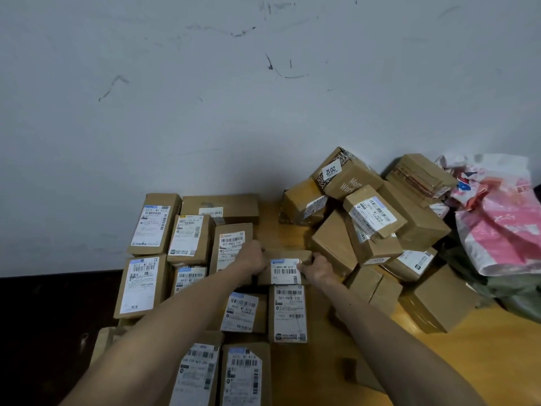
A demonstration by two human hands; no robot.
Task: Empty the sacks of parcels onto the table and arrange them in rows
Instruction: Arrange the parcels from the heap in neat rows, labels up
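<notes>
**Squaring a parcel into its row.** Both hands gripped one small box (pixel 285 266), label up: the left hand (pixel 252 259) was curled round its left end and the right hand (pixel 317 269) round its right end. The box lay at the far end of the rightmost column of the rows (pixel 146 285), just beyond the next box (pixel 288 313) and beside a tall box (pixel 231 244). To place it well, it should probably be pushed flush against both neighbours, edges parallel and label facing up like the rest, before the fingers release.

Unsorted boxes made a pile (pixel 371 224) on the right of the table (pixel 483 361), leaning and stacked on one another. The pile's nearest box stood just beside the right hand. It could crowd the row, or slide if knocked. A crumpled pink-and-white sack (pixel 497 224) lay past the pile, near the wall (pixel 263 98).
</notes>
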